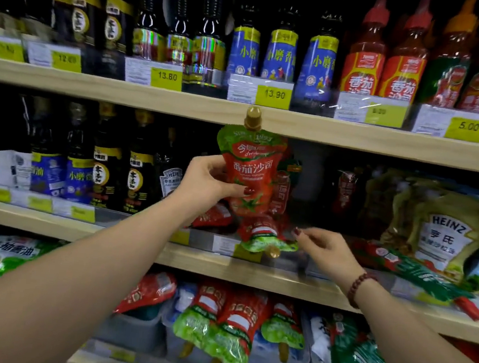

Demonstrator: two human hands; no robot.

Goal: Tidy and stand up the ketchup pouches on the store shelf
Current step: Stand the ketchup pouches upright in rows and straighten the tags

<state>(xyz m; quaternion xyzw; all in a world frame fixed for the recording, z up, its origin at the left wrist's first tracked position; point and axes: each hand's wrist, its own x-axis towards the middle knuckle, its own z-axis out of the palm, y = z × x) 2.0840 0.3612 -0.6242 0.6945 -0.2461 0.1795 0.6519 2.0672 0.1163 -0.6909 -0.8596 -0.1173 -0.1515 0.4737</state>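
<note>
My left hand (211, 182) grips a red and green ketchup pouch (253, 165) upright, its gold cap up against the upper shelf board. Just below it a second ketchup pouch (262, 233) lies tipped forward over the middle shelf's edge (252, 268), gold cap pointing down. My right hand (326, 251) hovers at that fallen pouch's right side, fingers loosely curled and holding nothing. More red pouches stand or lean in the dark behind the held one (281, 192). A long green and red pouch (419, 272) lies flat on the shelf to the right.
Dark sauce bottles (105, 172) fill the middle shelf's left; Heinz salad dressing pouches (444, 231) stand at its right. The upper shelf carries bottles and price tags (273, 95). On the lower shelf, grey bins (131, 330) hold several ketchup pouches (224, 326) hanging cap down.
</note>
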